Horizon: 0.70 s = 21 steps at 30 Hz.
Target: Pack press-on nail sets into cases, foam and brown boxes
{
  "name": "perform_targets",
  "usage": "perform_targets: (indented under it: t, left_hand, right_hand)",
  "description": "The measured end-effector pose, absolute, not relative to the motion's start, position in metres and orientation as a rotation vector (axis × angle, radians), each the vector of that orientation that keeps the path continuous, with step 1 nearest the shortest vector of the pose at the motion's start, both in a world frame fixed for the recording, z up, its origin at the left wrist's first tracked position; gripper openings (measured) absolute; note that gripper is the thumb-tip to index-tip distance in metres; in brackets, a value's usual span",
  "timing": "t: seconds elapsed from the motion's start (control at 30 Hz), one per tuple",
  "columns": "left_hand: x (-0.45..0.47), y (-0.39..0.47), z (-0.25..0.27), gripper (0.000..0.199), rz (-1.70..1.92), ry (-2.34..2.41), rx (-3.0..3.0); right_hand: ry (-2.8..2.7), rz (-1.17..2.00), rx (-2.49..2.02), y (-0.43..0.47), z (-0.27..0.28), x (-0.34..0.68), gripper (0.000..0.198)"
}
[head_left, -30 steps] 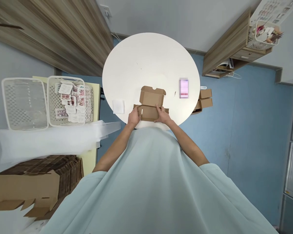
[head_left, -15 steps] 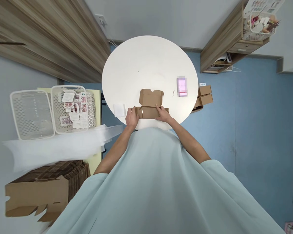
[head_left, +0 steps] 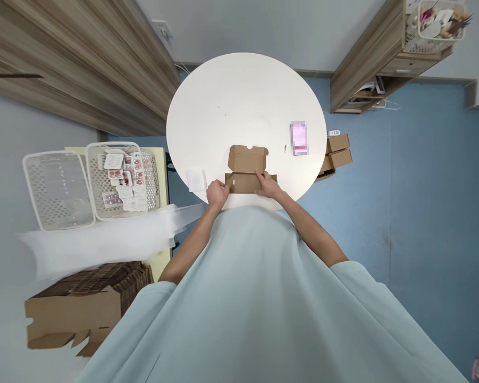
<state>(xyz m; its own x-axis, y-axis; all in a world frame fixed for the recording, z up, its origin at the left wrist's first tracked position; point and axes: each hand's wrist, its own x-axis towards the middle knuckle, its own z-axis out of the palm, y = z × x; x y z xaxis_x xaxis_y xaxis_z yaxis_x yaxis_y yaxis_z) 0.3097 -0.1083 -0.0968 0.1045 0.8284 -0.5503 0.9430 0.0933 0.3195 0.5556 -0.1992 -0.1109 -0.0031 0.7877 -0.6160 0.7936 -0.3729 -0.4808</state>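
A brown cardboard box (head_left: 247,158), its lid opened away from me, lies at the near side of the round white table (head_left: 239,85). My left hand (head_left: 217,193) is closed at the box's left end, fingers curled against the side panel there. Across the right part of the box lies my right hand (head_left: 268,186), thumb at the near edge and fingers over the panel, gripping it. A small white stack of sheets (head_left: 196,180) rests just left of my left hand.
A phone with a blurred screen (head_left: 299,138) lies on the table's right. At left are a white basket of small packs (head_left: 122,181), white wrapping sheets (head_left: 99,242) and a stack of flattened cartons (head_left: 75,316). Small brown boxes (head_left: 338,150) stand beyond the table's right edge.
My left hand has closed tighter at the box's left end, and the left side flap that stuck out there is now folded up. My right hand stays almost in place.
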Motion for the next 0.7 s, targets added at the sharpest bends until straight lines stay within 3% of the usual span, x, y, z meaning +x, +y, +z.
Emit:
perform_targets:
  t: [0.13,0.33,0.7]
  left_hand:
    - [0.322,-0.114,-0.093,0.014,-0.214,1.609,1.745]
    - [0.329,-0.115,-0.098,0.034,-0.165,1.546,1.71]
    - [0.33,-0.11,-0.109,0.012,-0.233,1.61,1.745]
  right_hand:
    - [1.752,-1.344,2.204,-0.198,-0.11,0.556,0.11]
    - [1.763,-1.341,2.188,-0.198,-0.112,0.556,0.112]
    - [1.757,-1.381,2.186,-0.195,-0.116,0.558,0.131]
